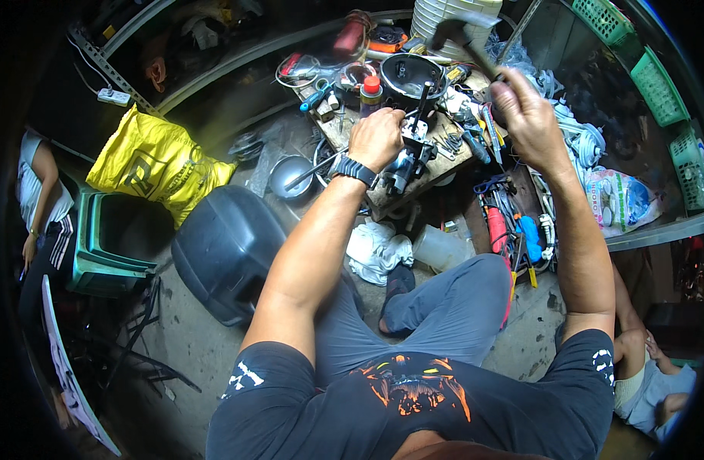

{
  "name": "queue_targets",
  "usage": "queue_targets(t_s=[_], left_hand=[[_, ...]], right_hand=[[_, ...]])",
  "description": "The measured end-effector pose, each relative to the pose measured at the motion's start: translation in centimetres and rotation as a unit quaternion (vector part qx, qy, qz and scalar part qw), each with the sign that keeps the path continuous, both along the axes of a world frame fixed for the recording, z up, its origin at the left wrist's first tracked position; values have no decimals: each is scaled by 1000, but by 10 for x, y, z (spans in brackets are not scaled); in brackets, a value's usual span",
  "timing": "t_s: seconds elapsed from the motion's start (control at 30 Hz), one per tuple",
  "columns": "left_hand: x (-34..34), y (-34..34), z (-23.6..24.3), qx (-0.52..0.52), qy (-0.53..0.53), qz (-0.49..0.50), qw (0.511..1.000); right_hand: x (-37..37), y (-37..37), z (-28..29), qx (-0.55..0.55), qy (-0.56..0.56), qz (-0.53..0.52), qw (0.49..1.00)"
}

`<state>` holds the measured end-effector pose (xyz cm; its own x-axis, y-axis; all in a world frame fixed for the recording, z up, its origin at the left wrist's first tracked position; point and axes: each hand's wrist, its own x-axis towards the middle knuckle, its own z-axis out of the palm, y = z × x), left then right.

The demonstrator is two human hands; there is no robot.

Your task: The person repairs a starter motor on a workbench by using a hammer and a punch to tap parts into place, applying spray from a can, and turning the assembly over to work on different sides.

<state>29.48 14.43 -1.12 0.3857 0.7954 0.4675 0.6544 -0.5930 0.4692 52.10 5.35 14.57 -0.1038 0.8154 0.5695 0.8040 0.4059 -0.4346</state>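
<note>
Hammer (481,60), dark-headed, blurred, tilted, gripped in right hand (524,115)

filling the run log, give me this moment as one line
left hand: at metal fixture, hold unclear | right hand: grip on raised hammer | wooden table: red-capped bottle

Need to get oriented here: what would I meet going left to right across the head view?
Yellow sack, round grey bowl, left hand, hammer, right hand, printed plastic bag, lowest green basket.
</note>
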Motion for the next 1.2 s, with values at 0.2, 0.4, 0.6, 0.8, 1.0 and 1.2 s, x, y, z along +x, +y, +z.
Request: queue_targets(t_s=[0.2,0.4,0.6,0.8,1.0,1.2], left_hand=[[-4,-2,2,-11,0,5,1000],[-2,2,1,-16,4,6,1000],[-3,4,1,-16,-4,0,1000],[-4,3,8,-58,21,8,998],[-5,6,3,-54,14,8,998],[-2,0,6,-60,13,16,998]], right_hand=[[-3,5,20,-102,-9,-21,995],[-7,6,5,-75,-56,24,995],[-12,2,22,-44,10,-2,999],[3,14,2,-119,-83,3,989],[-14,1,22,-23,14,-11,1000],[-6,12,8,-110,-77,3,991]])
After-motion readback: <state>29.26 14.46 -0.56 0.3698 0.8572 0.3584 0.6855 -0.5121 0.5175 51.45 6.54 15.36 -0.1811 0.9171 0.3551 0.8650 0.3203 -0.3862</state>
